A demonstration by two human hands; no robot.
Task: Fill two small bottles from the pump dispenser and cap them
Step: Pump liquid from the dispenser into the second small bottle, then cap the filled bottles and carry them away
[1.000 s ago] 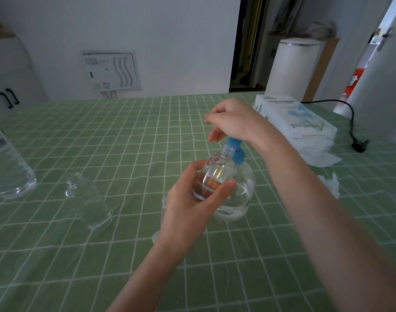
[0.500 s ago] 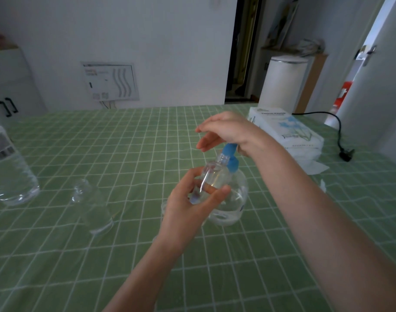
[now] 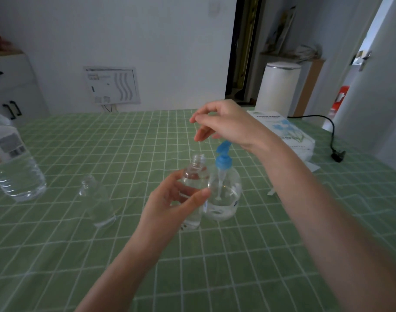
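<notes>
The left hand (image 3: 174,200) curls thumb and fingers round a small clear plastic bottle (image 3: 195,174), uncapped and upright. It touches the round clear pump dispenser with a blue head (image 3: 225,192) at its three o'clock. The right hand (image 3: 226,124) hangs over the pump head with its fingers loosely spread, holding nothing. A second small clear bottle (image 3: 97,201) stands uncapped on the green checked tablecloth (image 3: 215,266) at nine o'clock, apart. A large clear water bottle (image 3: 14,170) sits farther out at nine o'clock, and a white tissue pack (image 3: 282,131) lies at two.
</notes>
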